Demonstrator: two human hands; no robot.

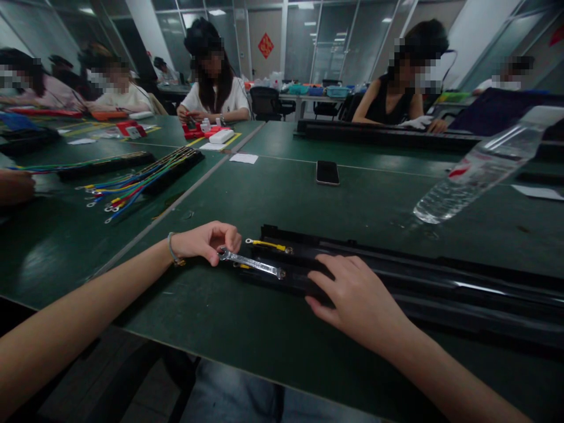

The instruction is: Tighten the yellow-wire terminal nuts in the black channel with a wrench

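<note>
In my left hand [220, 241], the thumb and fingers pinch one end of a silver wrench [255, 263]. The wrench's far end lies at a small fastener on a long black channel-shaped part [379, 258]. A yellow wire [271, 245] with a ring terminal is fixed at the near-left end of that part and sticks out to the left. Beneath the wrench, a bit of a second yellow wire shows. My right hand [348, 291] rests palm down over the black part with its fingers spread, holding nothing.
A clear water bottle [480, 170] stands to the right and a phone [328, 173] lies beyond the black part. Bundled coloured wires [132, 182] with ring terminals lie at the left. Several people sit across the green table [273, 200], near red parts [194, 132] and a long black part.
</note>
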